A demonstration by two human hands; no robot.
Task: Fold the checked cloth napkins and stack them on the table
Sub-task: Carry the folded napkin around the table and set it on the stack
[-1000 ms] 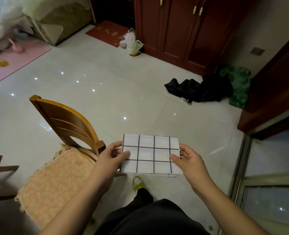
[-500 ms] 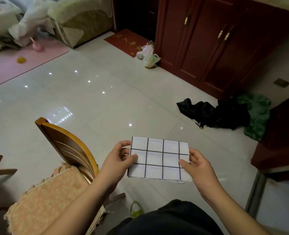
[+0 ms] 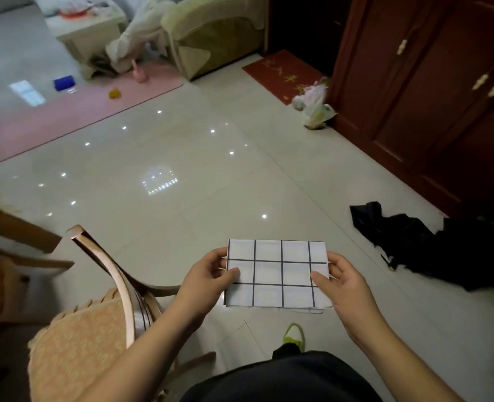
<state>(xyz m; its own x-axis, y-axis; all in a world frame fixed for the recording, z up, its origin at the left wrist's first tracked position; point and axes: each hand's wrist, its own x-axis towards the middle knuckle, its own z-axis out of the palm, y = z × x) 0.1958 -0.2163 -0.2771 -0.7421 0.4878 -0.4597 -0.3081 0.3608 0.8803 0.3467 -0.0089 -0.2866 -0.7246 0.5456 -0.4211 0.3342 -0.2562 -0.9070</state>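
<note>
One folded napkin [image 3: 277,274], two hands pinching, left hand [image 3: 208,281], right hand [image 3: 343,285]

The folded napkin [image 3: 277,274] is held above the floor [image 3: 182,175], the left hand [image 3: 208,277] at its left edge, the right hand [image 3: 341,282] at its right. Left of the napkin stands a chair [image 3: 94,314]; right of it lies a dark heap [image 3: 431,245]; beyond it a mat [image 3: 74,117].
</note>
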